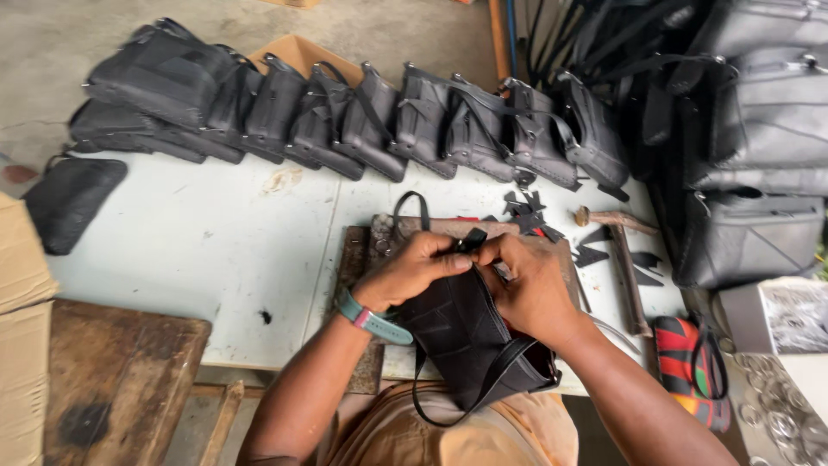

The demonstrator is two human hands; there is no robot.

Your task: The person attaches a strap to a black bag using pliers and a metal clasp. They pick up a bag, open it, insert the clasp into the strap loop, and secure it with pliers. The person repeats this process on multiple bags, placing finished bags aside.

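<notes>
Hands curled together, left hand (412, 269), right hand (528, 285), both pinching black bag (461, 332) top edge

Two hands are seen, a left hand (412, 272) and a right hand (530, 289), and one black bag (470, 332) is held between them. About nine black bags are counted in the leaning row (362, 116) across the white table (216, 250), though the overlap makes the count uncertain, and at least three more are stacked in the pile (759, 147) at the right. One flat black pouch (69, 200), one hammer (625, 259), one teal wristband (371, 319) and one red, green and black bag (694, 367) are also counted; the black offcuts (535, 211) and metal rings (780, 406) are too small and crowded to be counted.
</notes>
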